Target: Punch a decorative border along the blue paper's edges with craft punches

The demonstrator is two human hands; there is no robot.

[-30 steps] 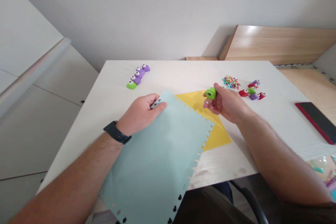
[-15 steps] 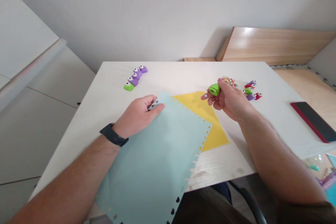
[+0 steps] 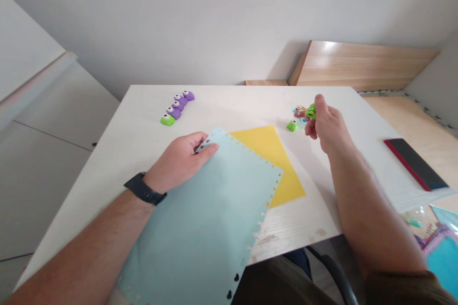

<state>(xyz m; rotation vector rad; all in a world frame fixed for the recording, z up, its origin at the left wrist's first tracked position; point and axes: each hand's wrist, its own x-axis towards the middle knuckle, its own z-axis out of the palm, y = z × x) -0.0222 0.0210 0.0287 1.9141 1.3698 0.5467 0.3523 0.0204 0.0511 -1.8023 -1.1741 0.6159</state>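
My left hand (image 3: 184, 159) grips the top left edge of a light blue sheet of paper (image 3: 200, 228), thumb on top. Small shaped holes, some of them hearts, run along the sheet's edges. In my right hand (image 3: 327, 121) is a green craft punch (image 3: 310, 112), held between thumb and fingers with the index finger stretched out. That hand hovers by a small pile of coloured paper confetti (image 3: 298, 110). Just in front of the pile sits another green punch with an eye (image 3: 292, 125). Under the blue sheet lies a yellow sheet (image 3: 282, 167), partly covered.
A row of purple punches (image 3: 180, 102) ending in a green one (image 3: 167, 119) stands at the table's back left. A dark, red-edged flat object (image 3: 415, 164) lies at the right edge of the white table (image 3: 229, 105). Behind stand a wall and a wooden board (image 3: 365, 64).
My right hand has moved right over the confetti with the punch, now hiding the punches behind it. Another green punch shows on the table. My left hand keeps its grip; the view has shifted slightly.
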